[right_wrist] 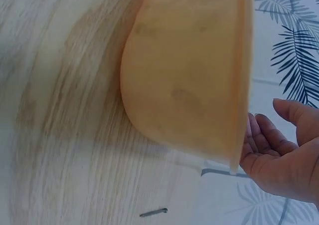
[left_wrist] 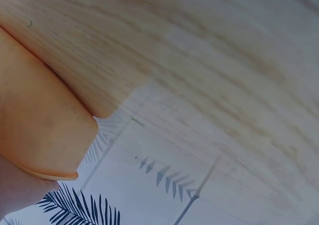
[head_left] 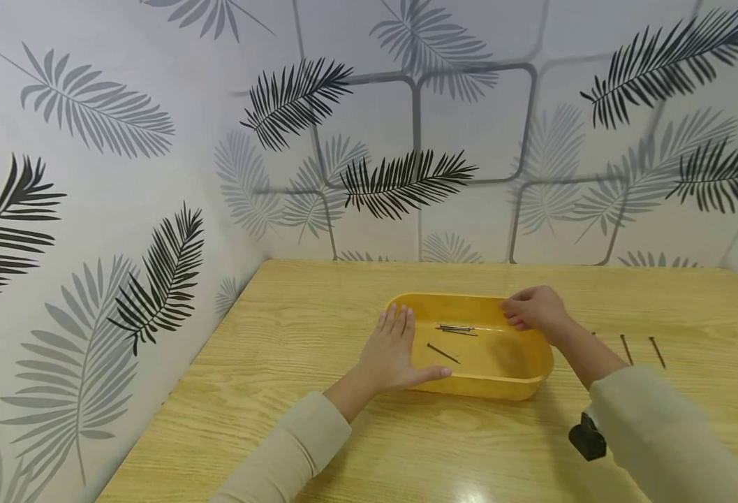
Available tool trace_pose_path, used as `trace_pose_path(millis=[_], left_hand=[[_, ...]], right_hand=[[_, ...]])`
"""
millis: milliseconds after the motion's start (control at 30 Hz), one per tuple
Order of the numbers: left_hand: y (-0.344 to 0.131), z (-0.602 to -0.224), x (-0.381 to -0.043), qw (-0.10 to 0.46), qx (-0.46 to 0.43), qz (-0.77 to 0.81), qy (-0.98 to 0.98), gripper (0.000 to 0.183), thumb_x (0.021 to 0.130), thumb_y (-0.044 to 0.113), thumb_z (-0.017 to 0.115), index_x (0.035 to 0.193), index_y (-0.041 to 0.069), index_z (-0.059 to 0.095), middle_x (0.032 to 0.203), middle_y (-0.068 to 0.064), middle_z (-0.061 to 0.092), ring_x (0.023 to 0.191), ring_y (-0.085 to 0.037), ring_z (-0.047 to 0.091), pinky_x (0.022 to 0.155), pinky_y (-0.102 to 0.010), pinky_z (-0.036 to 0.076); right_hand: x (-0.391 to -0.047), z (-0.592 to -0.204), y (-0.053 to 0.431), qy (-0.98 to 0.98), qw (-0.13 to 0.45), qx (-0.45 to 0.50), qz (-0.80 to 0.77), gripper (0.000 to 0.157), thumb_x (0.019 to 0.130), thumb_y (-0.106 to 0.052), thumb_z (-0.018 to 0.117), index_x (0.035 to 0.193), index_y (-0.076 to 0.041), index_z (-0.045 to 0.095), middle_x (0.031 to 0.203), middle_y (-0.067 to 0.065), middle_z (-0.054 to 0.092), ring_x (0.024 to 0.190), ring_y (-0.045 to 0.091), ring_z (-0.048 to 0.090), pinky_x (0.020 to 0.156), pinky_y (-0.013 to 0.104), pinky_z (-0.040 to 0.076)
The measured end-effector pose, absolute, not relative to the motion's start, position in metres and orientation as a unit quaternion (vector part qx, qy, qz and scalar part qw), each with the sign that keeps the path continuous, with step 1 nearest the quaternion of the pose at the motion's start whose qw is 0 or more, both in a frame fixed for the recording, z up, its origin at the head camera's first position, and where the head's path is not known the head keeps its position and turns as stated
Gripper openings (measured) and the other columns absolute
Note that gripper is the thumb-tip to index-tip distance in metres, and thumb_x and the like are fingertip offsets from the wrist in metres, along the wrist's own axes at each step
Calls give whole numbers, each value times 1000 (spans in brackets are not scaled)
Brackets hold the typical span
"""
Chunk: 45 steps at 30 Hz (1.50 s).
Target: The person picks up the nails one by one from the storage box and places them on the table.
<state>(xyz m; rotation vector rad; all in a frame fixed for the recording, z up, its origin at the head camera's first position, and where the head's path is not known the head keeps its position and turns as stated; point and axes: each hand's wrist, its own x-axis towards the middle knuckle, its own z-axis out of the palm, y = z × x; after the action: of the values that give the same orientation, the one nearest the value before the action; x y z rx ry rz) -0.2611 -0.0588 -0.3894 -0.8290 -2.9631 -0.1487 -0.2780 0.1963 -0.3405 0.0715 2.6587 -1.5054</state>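
Note:
A yellow plastic tray (head_left: 469,388) stands on the table, with several thin nails (head_left: 444,353) lying on its floor. My left hand (head_left: 390,353) rests across the tray's left end, fingers straight over the rim and thumb along the near edge. At the tray's right end my right hand (head_left: 535,307) hovers over the far corner, its fingers bent loosely. In the right wrist view the thumb of the right hand (right_wrist: 284,150) is apart from the fingers, whose tips are partly hidden behind the tray rim (right_wrist: 241,85); nothing shows between them.
To the right of the tray, a few more nails (head_left: 658,352) lie in a row on the wooden table (head_left: 268,349), partly behind the right forearm. A black device (head_left: 587,439) is strapped at the right wrist. Leaf-patterned walls (head_left: 369,126) border the table's back and left.

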Motion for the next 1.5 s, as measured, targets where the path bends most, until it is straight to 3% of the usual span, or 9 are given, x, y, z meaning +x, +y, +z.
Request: trace_pose_path(millis=[367,633,1133,1400,1500], left_hand=[[-59,-389,-263,30,-263,-47,-963,106,80,75,40,147,-4,15,154,-19,15,145,-31,5,119,-42,6],[-59,-390,-263,25,-264,-56,-963,107,80,75,40,147,-4,14,154,-19,14,145,-31,4,119,-42,5],[-56,-386,-260,28,-261,-47,-964,107,80,75,41,147,-4,15,154,-19,16,144,-32,7,119,-41,7],[-54,-385,-260,24,-258,-48,-965,106,80,75,40,147,-3,15,154,-18,16,145,-31,7,119,-41,7],[-54,-384,-260,25,-256,-45,-965,106,80,76,40,147,-3,15,154,-18,16,145,-31,7,119,-41,7]], right_hand=[[-277,-353,167,874,66,1,-481,35,89,-10,56,110,18,57,93,24,67,64,5,60,64,25,57],[-276,-365,147,879,90,-16,-468,31,88,-7,57,109,15,60,103,27,64,80,23,65,72,34,57],[-283,-374,114,893,86,-19,-441,21,81,-6,67,93,12,67,81,13,65,62,12,58,62,28,56],[-283,-377,108,929,59,-107,-348,13,75,-3,65,78,9,72,76,15,70,59,10,51,52,19,44],[-283,-377,108,930,61,-132,-337,11,73,0,62,68,7,70,59,8,64,49,7,44,46,18,38]])
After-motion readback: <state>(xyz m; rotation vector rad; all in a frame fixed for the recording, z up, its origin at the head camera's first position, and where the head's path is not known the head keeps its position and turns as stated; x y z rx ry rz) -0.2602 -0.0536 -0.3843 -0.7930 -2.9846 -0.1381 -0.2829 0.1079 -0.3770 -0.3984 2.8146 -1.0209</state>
